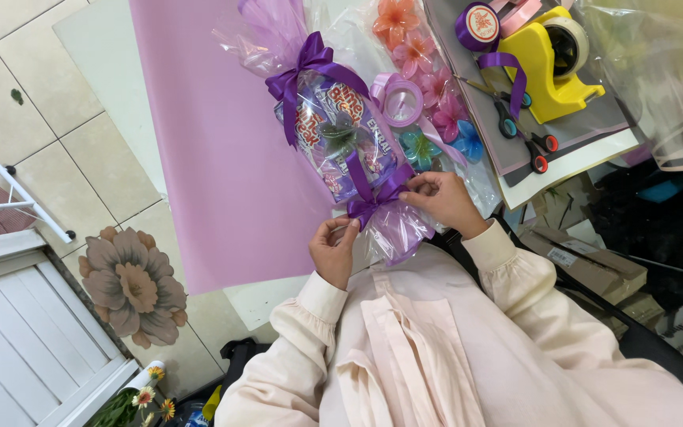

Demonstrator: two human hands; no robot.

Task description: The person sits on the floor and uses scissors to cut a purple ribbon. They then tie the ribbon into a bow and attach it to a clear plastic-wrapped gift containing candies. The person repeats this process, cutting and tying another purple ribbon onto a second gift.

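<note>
Hands [333,249] [440,198], two, pinch one purple bow [373,202], seemingly.

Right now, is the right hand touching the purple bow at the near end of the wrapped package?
Touching. The head view shows the right hand with its fingertips pinching a loop of the purple bow, no gap between them.
</note>
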